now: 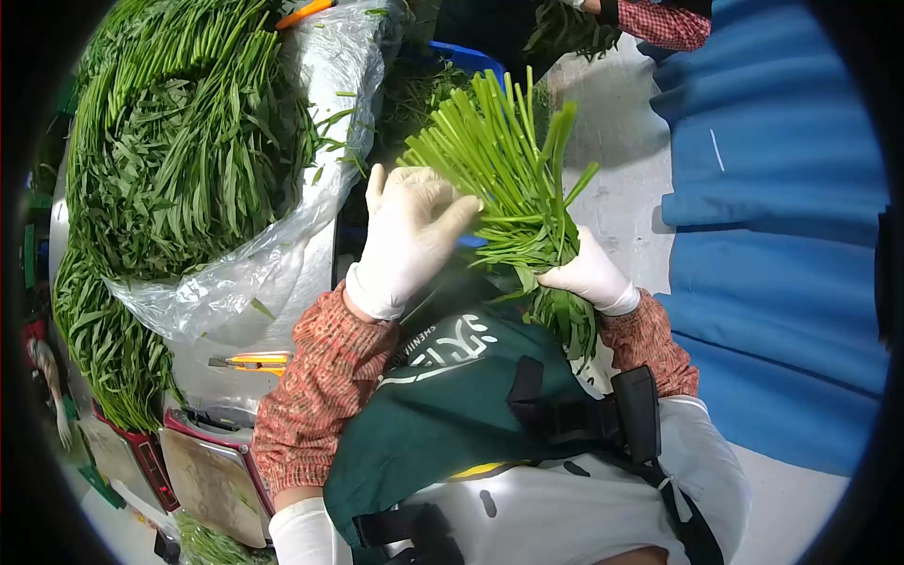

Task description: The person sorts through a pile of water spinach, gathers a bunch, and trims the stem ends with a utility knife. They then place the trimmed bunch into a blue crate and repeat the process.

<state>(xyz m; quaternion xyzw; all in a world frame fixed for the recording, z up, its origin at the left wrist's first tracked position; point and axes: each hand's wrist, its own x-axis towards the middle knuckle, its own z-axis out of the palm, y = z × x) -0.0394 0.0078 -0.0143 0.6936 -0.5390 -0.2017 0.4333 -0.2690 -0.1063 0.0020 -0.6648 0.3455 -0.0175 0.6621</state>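
A bunch of long-stemmed leafy greens (499, 160), much like water spinach, is held up in front of my body, cut stem ends pointing up and away. Wrapped around its leafy lower part is my gloved right hand (593, 273), closed on it. Leaves hang down below that hand. My gloved left hand (414, 226) is at the left side of the stems, fingers curled and thumb reaching toward them. Whatever is between its fingertips is hidden. Both hands wear white gloves, with patterned sleeve covers at the wrists.
On the left, a large pile of greens (188, 160) lies on clear plastic sheeting (330, 104). An orange cutter knife (250, 363) rests near me. Red-edged scales (212, 471) stand lower left. Behind the bunch is a blue crate (466, 56); blue sheeting (772, 235) hangs right. Another person's sleeve (664, 24) shows above.
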